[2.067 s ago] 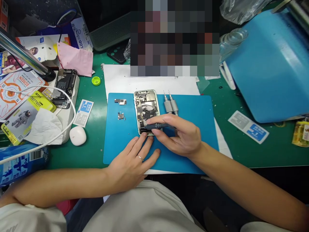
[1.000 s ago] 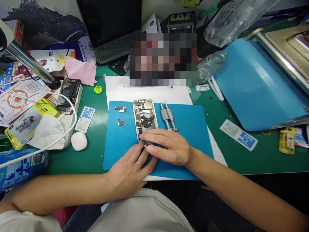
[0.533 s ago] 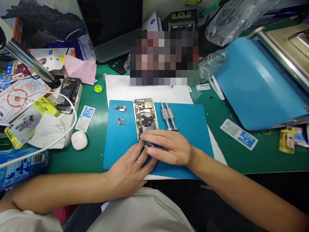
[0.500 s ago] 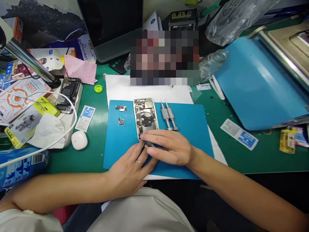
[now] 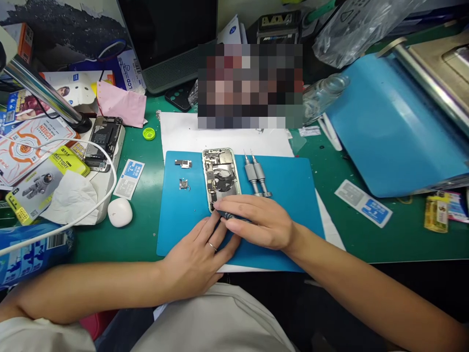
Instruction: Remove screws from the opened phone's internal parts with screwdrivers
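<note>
An opened phone (image 5: 227, 171) lies on a blue mat (image 5: 183, 220), its inner parts bare and its lower end hidden by my hands. My left hand (image 5: 200, 247) rests palm down, fingers stretched out and apart, with fingertips at the phone's lower edge. My right hand (image 5: 262, 220) is closed around a slim dark tool with a ridged grip (image 5: 229, 215), pointed at the phone's lower left corner; its tip is hidden. Two grey screwdrivers (image 5: 257, 173) lie right of the phone. Left of it sit a small metal part (image 5: 183, 164) and a cluster of tiny parts (image 5: 183, 184).
Another opened phone (image 5: 104, 142), boxes (image 5: 47, 188) and a white cable (image 5: 114, 171) crowd the left. A white rounded case (image 5: 120, 212) is nearer the mat. On the right are a card (image 5: 362, 203), a yellow bottle (image 5: 436, 213) and a blue sheet (image 5: 395, 127). A glass jar (image 5: 324, 95) stands behind.
Both hands stay at the phone's lower end. My right hand and its tool have shifted only very slightly; the phone and loose parts keep their places.
</note>
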The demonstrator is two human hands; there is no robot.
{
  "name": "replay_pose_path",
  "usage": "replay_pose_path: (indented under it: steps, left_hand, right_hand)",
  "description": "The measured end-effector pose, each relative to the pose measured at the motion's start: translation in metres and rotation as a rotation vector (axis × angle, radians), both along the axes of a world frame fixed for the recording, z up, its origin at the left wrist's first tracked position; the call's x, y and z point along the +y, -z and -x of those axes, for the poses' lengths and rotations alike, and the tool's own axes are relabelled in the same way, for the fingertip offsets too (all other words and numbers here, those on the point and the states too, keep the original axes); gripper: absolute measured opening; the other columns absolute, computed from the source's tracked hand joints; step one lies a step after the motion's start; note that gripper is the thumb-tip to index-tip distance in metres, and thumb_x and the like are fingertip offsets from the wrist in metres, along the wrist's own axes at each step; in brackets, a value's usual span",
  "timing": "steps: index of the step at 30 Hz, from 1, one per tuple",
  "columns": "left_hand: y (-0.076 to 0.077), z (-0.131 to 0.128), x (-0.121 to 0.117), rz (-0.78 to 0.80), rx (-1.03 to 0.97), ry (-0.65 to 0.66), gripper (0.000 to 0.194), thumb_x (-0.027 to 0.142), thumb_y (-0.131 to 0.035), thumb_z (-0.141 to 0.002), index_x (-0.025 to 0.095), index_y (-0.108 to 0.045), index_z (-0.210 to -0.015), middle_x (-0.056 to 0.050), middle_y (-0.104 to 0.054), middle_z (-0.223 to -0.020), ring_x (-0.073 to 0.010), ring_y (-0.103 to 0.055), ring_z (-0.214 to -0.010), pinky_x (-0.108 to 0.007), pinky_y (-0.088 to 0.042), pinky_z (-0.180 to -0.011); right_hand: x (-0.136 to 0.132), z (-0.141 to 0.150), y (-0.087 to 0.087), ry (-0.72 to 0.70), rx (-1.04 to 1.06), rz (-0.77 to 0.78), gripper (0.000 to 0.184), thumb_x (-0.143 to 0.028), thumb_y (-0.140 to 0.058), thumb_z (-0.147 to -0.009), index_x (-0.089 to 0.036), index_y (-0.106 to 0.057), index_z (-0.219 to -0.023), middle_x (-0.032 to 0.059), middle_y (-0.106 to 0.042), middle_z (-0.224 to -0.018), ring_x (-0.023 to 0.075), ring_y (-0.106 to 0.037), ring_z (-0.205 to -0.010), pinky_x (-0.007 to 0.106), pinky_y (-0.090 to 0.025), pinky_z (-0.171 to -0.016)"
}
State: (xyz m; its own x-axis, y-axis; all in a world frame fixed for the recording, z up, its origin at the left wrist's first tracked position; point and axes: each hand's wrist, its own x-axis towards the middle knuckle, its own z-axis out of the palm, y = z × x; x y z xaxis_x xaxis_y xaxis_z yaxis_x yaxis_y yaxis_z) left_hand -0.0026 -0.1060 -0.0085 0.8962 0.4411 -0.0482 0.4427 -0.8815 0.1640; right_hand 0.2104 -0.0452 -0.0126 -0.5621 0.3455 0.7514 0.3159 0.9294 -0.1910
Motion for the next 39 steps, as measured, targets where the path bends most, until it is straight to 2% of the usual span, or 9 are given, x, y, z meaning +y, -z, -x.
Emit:
replay_pose_path:
  steps: [5,9,13,26,33,36,39]
  left_hand:
    - [-0.003,0.0,0.002,0.035,-0.02,-0.005,0.085,0.051,-0.067,-0.093,0.005,-0.032,-0.155,-0.032,-0.032,-0.163,-0.0461,-0.025,-0.156,-0.054,-0.026,-0.124]
    - [-0.003,-0.001,0.003,0.039,-0.016,-0.005,0.082,0.051,-0.065,-0.095,0.006,-0.032,-0.155,-0.031,-0.033,-0.163,-0.0455,-0.024,-0.157,-0.054,-0.025,-0.124]
    - [-0.003,0.0,0.003,0.04,-0.018,0.0,0.087,0.052,-0.069,-0.092,0.005,-0.032,-0.155,-0.032,-0.033,-0.163,-0.0468,-0.024,-0.156,-0.054,-0.026,-0.124]
    - [-0.005,-0.001,0.003,0.041,-0.015,0.001,0.086,0.052,-0.069,-0.093,0.004,-0.034,-0.155,-0.032,-0.034,-0.162,-0.0462,-0.025,-0.156,-0.054,-0.026,-0.124]
    - [-0.005,0.002,0.003,0.035,-0.005,-0.005,0.086,0.054,-0.069,-0.093,0.007,-0.033,-0.155,-0.033,-0.029,-0.164,-0.0483,-0.025,-0.155,-0.055,-0.028,-0.122]
    - [-0.007,0.002,0.004,0.024,0.018,-0.001,0.085,0.055,-0.066,-0.094,0.007,-0.032,-0.156,-0.033,-0.028,-0.164,-0.0491,-0.026,-0.155,-0.056,-0.027,-0.122]
    - [-0.008,0.002,0.005,0.018,0.021,-0.006,0.084,0.054,-0.065,-0.095,0.008,-0.031,-0.157,-0.034,-0.028,-0.164,-0.0497,-0.024,-0.155,-0.056,-0.028,-0.121]
  right_hand:
    - [0.004,-0.001,0.005,0.068,0.162,0.116,0.064,-0.006,-0.065,-0.093,-0.02,-0.042,-0.151,0.0096,-0.08,-0.103,0.021,-0.08,-0.095,0.036,-0.071,-0.08]
    - [0.005,-0.001,0.005,0.072,0.192,0.169,0.076,-0.003,-0.067,-0.091,-0.021,-0.036,-0.159,0.0109,-0.08,-0.104,0.0232,-0.08,-0.094,0.037,-0.071,-0.078]
    - [0.005,-0.001,0.005,0.07,0.187,0.168,0.075,-0.005,-0.066,-0.092,-0.023,-0.036,-0.158,0.0092,-0.081,-0.106,0.0227,-0.081,-0.094,0.036,-0.071,-0.077]
    - [0.007,0.001,0.006,0.083,0.159,0.231,0.076,-0.006,-0.067,-0.092,-0.028,-0.036,-0.158,0.0075,-0.08,-0.11,0.0217,-0.08,-0.094,0.035,-0.069,-0.078]
    - [0.018,0.003,-0.01,0.069,0.046,0.254,0.06,-0.01,-0.061,-0.098,-0.024,-0.04,-0.153,0.0023,-0.078,-0.095,0.0173,-0.077,-0.086,0.029,-0.066,-0.076]
    - [0.022,0.003,-0.016,0.058,0.023,0.289,0.054,-0.012,-0.057,-0.101,-0.023,-0.041,-0.151,0.0018,-0.078,-0.096,0.015,-0.076,-0.086,0.026,-0.065,-0.077]
    - [0.024,0.004,-0.014,0.014,0.045,0.288,0.054,-0.013,-0.054,-0.102,-0.025,-0.04,-0.152,0.0023,-0.078,-0.104,0.0136,-0.076,-0.088,0.026,-0.064,-0.079]
